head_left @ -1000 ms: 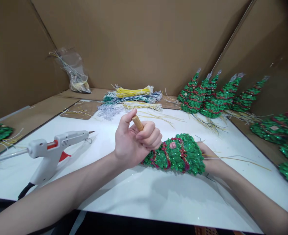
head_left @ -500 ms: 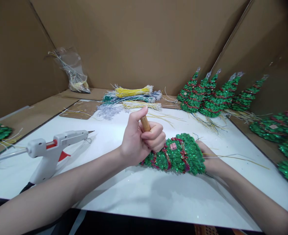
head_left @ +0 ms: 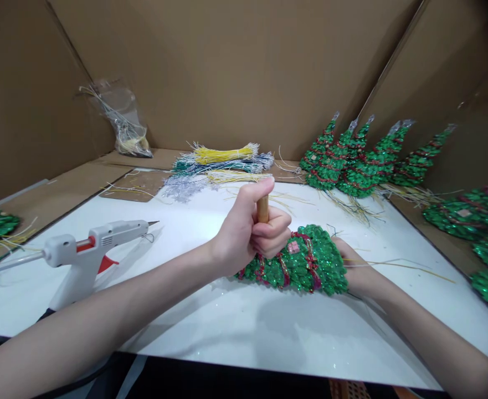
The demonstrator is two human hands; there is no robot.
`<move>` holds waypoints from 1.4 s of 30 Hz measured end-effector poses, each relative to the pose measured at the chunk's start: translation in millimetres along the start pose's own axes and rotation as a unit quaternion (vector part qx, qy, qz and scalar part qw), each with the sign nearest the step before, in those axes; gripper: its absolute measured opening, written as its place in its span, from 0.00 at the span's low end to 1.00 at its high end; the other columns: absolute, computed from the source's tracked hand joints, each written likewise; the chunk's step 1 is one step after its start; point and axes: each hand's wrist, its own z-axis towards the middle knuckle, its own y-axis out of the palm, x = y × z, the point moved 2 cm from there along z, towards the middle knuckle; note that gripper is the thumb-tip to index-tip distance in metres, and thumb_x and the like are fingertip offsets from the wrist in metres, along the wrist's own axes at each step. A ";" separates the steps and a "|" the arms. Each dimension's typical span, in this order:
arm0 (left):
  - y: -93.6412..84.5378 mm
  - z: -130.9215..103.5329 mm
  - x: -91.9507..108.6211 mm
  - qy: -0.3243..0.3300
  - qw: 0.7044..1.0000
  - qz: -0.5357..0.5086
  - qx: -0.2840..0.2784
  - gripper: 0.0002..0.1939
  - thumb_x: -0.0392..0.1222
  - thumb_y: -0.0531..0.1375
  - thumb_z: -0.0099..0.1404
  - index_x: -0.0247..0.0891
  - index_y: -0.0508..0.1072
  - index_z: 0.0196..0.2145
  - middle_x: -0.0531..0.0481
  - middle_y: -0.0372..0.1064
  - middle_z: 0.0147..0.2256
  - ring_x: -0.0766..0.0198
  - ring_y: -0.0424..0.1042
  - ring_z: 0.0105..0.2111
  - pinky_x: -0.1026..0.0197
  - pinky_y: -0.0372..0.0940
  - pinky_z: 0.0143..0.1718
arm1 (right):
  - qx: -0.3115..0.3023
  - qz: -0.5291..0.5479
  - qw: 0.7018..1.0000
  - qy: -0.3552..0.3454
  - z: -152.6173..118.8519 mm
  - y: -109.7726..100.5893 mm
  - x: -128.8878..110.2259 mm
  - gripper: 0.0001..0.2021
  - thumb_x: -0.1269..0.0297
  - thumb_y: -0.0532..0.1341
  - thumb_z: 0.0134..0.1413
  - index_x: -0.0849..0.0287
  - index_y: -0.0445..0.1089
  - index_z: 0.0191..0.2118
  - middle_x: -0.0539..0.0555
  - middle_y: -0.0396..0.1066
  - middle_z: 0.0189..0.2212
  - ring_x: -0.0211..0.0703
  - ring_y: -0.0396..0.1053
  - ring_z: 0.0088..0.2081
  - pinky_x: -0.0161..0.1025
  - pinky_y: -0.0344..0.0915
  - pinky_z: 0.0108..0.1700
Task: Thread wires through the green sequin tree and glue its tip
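My left hand [head_left: 254,224] is closed in a fist round the upright wooden handle [head_left: 262,209] of a tool, thumb over its top end. The tool's lower part is hidden, so its kind cannot be made out. Just below the fist a green tinsel Christmas tree [head_left: 324,257] lies on its side, wound with red garland and bearing a small pink present. At the tree's wide base my right hand [head_left: 354,269] holds it from the far right. The fingers of that hand are out of sight behind or inside the tree. Thin yellow and white wires [head_left: 410,266] trail rightward from the base.
A white glue gun [head_left: 98,244] stands at left. Bundles of coloured wires [head_left: 225,155] lie at the back, near a clear plastic bag [head_left: 127,124]. More tinsel trees [head_left: 362,163] stand back right, others [head_left: 463,213] along the right edge. Cardboard walls [head_left: 235,66] surround the white tabletop [head_left: 210,327].
My left hand has shifted to the right over the tree, and the wooden handle has gone from leaning to nearly upright. My right hand and the tree have hardly moved.
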 end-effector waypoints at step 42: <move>7.2 -7.8 1.0 0.014 0.998 0.056 0.002 0.31 0.65 0.44 0.64 0.42 0.44 0.14 0.59 0.36 0.13 0.71 0.37 0.16 0.62 0.39 0.20 | 0.015 -0.049 0.997 -0.052 1.0 -0.7 -7.9 0.13 0.60 0.65 0.49 0.63 0.70 0.22 0.50 0.64 0.21 0.38 0.61 0.25 0.35 0.63 0.29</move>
